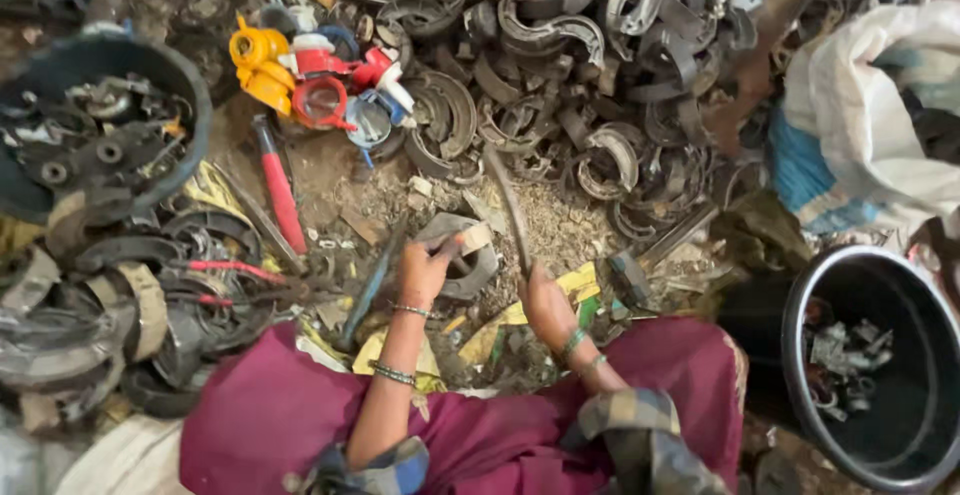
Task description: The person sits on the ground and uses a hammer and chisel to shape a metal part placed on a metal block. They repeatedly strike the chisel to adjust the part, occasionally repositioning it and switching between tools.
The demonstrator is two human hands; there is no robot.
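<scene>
A curved brake shoe lies on the dirt just ahead of the person's knees, at the near edge of a big heap of brake shoes. The left hand has its fingers closed on the shoe's near end, seemingly pinning it flat so it cannot slide. Just right of the shoe, the right hand is wrapped around the lower end of a long thin metal rod, which slants up and away over the shoe's right side; motion blur makes it hard to tell whether the tip touches the shoe. A dark-handled tool rests on the ground just left of the shoe, near the left wrist. Further left of the shoe lies a red-handled tool, and beyond that a dark tub of small metal parts. Well to the shoe's right stands a black bucket holding a few loose pieces, within arm's reach for sorted parts.
</scene>
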